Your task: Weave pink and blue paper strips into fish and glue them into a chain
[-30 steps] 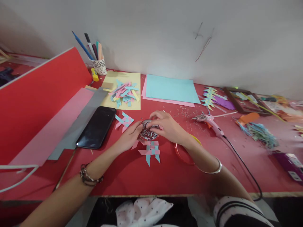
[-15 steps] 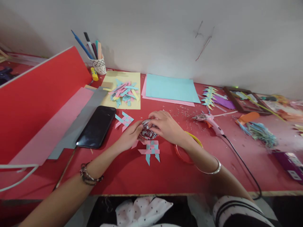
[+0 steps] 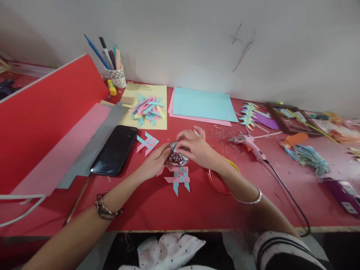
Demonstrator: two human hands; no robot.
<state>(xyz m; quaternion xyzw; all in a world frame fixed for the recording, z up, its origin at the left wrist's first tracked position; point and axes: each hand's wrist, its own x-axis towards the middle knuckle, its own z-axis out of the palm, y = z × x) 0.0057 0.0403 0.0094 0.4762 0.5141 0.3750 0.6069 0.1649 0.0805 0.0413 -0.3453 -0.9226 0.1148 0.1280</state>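
Small round container (image 3: 178,159) is clasped at its side by the curled left hand (image 3: 155,162), likely for steadying; over it, right hand (image 3: 198,149) is half curled, any hold hidden.

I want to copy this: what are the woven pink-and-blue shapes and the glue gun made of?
Woven shapes: probably matte paper, judging by the thin, flat, pointed strips.
Glue gun: body likely smooth, hard plastic, from its even pink, moulded look.
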